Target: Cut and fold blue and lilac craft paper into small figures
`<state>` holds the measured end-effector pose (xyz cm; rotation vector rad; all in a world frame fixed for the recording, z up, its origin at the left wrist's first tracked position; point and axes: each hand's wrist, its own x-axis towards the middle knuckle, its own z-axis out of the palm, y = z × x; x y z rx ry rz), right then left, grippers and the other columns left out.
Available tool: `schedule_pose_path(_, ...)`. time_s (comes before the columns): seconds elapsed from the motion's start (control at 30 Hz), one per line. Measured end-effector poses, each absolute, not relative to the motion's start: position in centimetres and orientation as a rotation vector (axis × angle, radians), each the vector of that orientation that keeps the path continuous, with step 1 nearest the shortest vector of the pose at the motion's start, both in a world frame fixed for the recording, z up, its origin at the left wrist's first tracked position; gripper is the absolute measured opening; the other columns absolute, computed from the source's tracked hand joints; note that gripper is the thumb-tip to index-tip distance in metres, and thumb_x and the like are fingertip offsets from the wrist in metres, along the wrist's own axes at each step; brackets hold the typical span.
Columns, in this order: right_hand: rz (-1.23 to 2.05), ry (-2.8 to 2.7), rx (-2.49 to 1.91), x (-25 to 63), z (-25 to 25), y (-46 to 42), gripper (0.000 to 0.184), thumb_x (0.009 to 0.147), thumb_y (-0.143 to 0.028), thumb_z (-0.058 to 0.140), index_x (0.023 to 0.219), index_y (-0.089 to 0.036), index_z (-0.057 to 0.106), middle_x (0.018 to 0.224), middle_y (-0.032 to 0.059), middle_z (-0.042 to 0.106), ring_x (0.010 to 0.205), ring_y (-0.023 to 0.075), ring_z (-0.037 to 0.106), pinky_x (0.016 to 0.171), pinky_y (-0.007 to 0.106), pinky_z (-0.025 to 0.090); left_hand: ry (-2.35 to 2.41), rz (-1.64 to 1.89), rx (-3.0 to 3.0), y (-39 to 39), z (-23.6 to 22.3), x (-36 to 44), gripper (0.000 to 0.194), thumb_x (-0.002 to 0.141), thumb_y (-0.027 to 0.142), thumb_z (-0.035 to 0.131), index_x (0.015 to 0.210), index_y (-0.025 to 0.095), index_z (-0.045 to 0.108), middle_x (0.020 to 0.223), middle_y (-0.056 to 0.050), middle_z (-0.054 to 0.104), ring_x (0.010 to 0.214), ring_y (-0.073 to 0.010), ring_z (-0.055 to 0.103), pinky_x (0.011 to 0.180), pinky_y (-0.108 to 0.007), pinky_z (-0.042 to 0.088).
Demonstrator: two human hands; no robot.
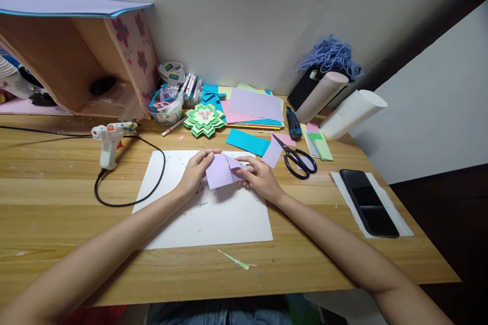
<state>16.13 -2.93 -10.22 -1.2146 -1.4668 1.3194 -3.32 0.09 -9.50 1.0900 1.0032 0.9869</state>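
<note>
A piece of lilac paper (219,172) is held between my two hands, just above a white sheet (229,218) marked with small specks. Its left edge is pinched by my left hand (195,171), thumb on top. On the other side, my right hand (261,176) grips a raised, folded flap of the same paper between thumb and fingers. Some fingertips are hidden behind the paper. Right of my right hand lie black-handled scissors (299,162), their blades over a small lilac piece (272,154). A blue paper strip (247,142) rests beyond my hands.
A glue gun (110,142) with a looping black cable stands left. Behind are a green layered paper flower (205,120), stacked coloured paper (255,106), a scrap bowl (165,106) and a cardboard box (133,56). Rightward are a cutter (293,124), a paper roll (353,114) and a phone (369,203).
</note>
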Motion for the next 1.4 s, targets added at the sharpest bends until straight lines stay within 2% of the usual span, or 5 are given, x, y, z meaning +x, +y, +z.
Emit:
schedule_pose_path(0.23, 1.296, -1.516, -1.198, 16.3, -10.0, -2.9, 0.036, 0.086, -0.049, 0.047, 0.072, -0.017, 0.057, 0.057, 0.0004, 0.063, 0.045, 0.0101, 0.051, 0.045, 0.021, 0.04, 0.841, 0.737, 1.244, 0.9, -8.7, -4.3, 0.041, 0.069, 0.032, 0.07, 0.107, 0.018, 0.059, 0.086, -0.004, 0.062, 0.07, -0.0124, 0.055, 0.055, -0.02, 0.04)
schedule_pose_path(0.53, 1.01, -1.653, -1.268, 16.3, -10.1, -3.0, 0.045, 0.089, -0.052, 0.038, 0.059, -0.019, 0.046, 0.053, -0.0015, 0.046, 0.049, 0.0115, 0.043, 0.046, 0.024, 0.031, 0.815, 0.631, 1.158, 1.2, -8.0, -4.9, 0.042, 0.066, 0.02, 0.058, 0.108, 0.019, 0.061, 0.097, -0.005, 0.063, 0.078, -0.0157, 0.057, 0.06, -0.022, 0.043)
schedule_pose_path(0.9, 0.969, -1.934, -1.151, 16.3, -9.9, -3.1, 0.044, 0.089, -0.044, 0.041, 0.054, -0.019, 0.033, 0.053, -0.0041, 0.034, 0.05, 0.0086, 0.032, 0.05, 0.023, 0.026, 0.697, 0.372, 0.905, 0.6, -7.5, -4.8, 0.021, 0.064, 0.02, 0.063, 0.085, 0.018, 0.058, 0.077, -0.003, 0.061, 0.06, -0.0131, 0.055, 0.049, -0.022, 0.035)
schedule_pose_path(1.23, 1.119, -1.755, -1.19, 16.6, -10.0, -3.0, 0.046, 0.087, -0.048, 0.043, 0.053, -0.018, 0.036, 0.054, -0.0035, 0.032, 0.05, 0.0083, 0.032, 0.045, 0.022, 0.025, 0.725, 0.561, 0.937, 0.9, -8.0, -4.6, 0.048, 0.071, 0.031, 0.068, 0.116, 0.018, 0.058, 0.107, -0.012, 0.064, 0.079, -0.0186, 0.063, 0.062, -0.025, 0.047)
schedule_pose_path(1.4, 1.212, -1.567, -1.148, 16.4, -10.1, -2.8, 0.031, 0.081, -0.046, 0.054, 0.068, -0.018, 0.056, 0.064, -0.001, 0.051, 0.056, 0.0105, 0.047, 0.049, 0.022, 0.039, 0.896, 0.842, 0.987, 1.5, -8.8, -4.7, 0.043, 0.067, 0.031, 0.072, 0.109, 0.023, 0.064, 0.105, -0.007, 0.067, 0.084, -0.0192, 0.063, 0.068, -0.027, 0.049)
